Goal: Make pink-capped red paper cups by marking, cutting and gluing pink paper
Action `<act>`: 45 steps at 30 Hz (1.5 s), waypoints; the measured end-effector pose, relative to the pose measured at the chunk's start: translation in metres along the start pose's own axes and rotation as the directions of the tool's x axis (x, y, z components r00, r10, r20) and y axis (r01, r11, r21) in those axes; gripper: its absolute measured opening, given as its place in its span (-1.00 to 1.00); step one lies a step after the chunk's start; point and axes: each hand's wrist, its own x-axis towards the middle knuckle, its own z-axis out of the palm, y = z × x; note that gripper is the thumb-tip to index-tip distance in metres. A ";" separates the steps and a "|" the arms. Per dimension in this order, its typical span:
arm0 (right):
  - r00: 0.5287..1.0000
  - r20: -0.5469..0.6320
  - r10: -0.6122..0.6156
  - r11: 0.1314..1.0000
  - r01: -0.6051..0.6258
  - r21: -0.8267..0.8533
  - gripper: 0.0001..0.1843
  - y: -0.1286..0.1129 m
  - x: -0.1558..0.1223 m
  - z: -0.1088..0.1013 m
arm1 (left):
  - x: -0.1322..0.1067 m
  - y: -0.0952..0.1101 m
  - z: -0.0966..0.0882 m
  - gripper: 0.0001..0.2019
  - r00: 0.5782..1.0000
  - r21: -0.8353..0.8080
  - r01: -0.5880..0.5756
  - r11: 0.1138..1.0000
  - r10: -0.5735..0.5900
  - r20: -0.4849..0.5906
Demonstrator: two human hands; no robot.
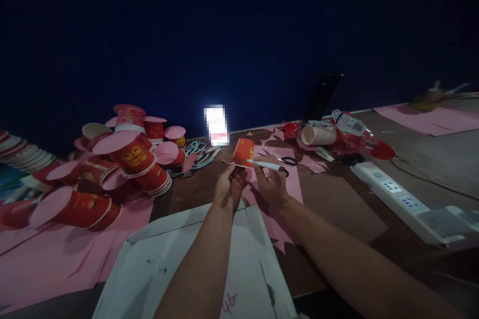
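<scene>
My left hand [227, 185] grips a red paper cup [245, 149] with yellow lettering, tilted, near the middle of the view. Closed around a white pen-shaped tool [267, 164] is my right hand [272, 187]. The tool's narrow tip points left and is at the cup's lower right edge; I cannot tell whether they touch. Just beyond that hand, scissors [289, 160] with black handles lie on a pink paper sheet [295, 184], which has pieces cut out of it.
Many red cups with pink paper discs [127, 152] are heaped at left on pink sheets [56, 264]. A white box lid [168, 259] lies under my forearms. Pale cable [200, 154], stacked cups [320, 135] and a power strip [396, 199] surround the work area.
</scene>
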 end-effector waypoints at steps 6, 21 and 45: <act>0.999 -0.003 -0.045 0.998 0.045 -0.031 -0.86 0.001 0.002 0.000 | 0.000 -0.001 0.000 -0.89 1.000 0.039 0.007 0.999 -0.006 -0.019; 0.998 0.030 -0.049 0.998 0.050 -0.041 -0.86 0.001 0.003 0.000 | 0.002 -0.002 -0.001 -0.89 1.000 0.053 -0.005 0.999 0.005 -0.002; 0.998 0.025 -0.054 0.998 0.055 -0.038 -0.87 0.000 0.001 0.000 | 0.002 -0.002 -0.001 -0.92 1.000 0.039 -0.026 0.999 0.026 0.001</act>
